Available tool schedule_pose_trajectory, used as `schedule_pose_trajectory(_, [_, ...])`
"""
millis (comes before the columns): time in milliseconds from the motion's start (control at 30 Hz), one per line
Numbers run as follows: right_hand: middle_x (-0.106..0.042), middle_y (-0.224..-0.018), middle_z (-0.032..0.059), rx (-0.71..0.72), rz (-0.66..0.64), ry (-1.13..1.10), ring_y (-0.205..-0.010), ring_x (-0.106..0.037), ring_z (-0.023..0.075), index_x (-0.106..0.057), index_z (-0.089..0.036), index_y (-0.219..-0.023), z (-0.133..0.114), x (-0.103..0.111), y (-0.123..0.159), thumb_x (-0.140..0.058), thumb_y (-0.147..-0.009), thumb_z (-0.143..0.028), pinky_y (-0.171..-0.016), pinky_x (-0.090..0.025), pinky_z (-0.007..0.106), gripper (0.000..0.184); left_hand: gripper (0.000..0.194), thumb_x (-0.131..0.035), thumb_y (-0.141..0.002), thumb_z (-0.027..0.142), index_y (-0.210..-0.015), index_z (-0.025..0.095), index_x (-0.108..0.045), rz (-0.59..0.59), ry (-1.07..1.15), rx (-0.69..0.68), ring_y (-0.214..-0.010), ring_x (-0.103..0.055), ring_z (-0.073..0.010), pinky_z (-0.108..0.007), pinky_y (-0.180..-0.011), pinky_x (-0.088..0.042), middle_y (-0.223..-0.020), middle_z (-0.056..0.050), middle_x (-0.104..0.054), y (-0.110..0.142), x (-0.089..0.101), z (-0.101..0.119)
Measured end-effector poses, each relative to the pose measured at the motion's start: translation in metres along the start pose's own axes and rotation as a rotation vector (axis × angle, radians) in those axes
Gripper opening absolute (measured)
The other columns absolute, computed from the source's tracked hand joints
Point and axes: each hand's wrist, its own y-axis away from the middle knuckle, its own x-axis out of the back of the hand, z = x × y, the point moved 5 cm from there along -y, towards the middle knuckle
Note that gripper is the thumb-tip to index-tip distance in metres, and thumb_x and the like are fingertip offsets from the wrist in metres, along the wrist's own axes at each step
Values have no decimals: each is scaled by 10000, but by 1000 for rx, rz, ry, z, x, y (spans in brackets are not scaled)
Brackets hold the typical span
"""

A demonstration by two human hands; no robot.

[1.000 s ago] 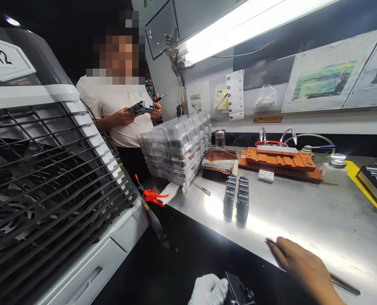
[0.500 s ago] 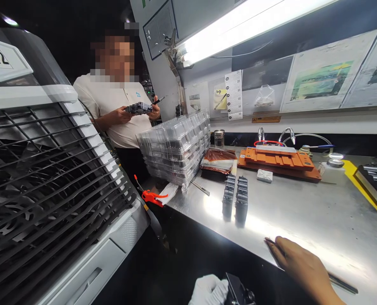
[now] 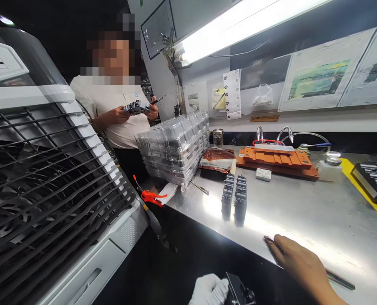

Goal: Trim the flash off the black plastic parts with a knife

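Note:
My left hand [image 3: 208, 289], in a white glove, is closed on a black moulded part [image 3: 237, 289] at the bottom edge of the view, where part of it is cut off. My bare right hand [image 3: 298, 260] rests at the front edge of the metal bench [image 3: 315, 212]. Its fingers are closed around a slim dark tool [image 3: 341, 279], whose long end sticks out behind the hand and whose pointed tip shows past the fingertips. Farther back on the bench stand two black ribbed parts [image 3: 234, 197], side by side.
Stacked clear plastic trays [image 3: 175, 144] stand at the bench's left end, near a red air gun [image 3: 152, 198]. An orange fixture [image 3: 273, 160] sits at the back. A fan unit [image 3: 48, 169] fills the left; behind the trays a person [image 3: 118, 123] holds a black part and a pen.
The view has shifted very slightly. Both my hands keep their places and holds, and the other person still handles the black part.

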Motion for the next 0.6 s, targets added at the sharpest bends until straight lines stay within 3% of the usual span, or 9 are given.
schedule_pose_trajectory(600, [-634, -667, 43, -2, 11, 8, -624, -645, 210, -585, -216, -680, -4, 5, 0, -362, -903, -490, -547, -302, 277, 417, 355, -543, -942, 490, -889, 162, -666, -2, -14, 7, -796, -637, -175, -338, -759, -541, -891, -23, -669, 2, -2, -2])
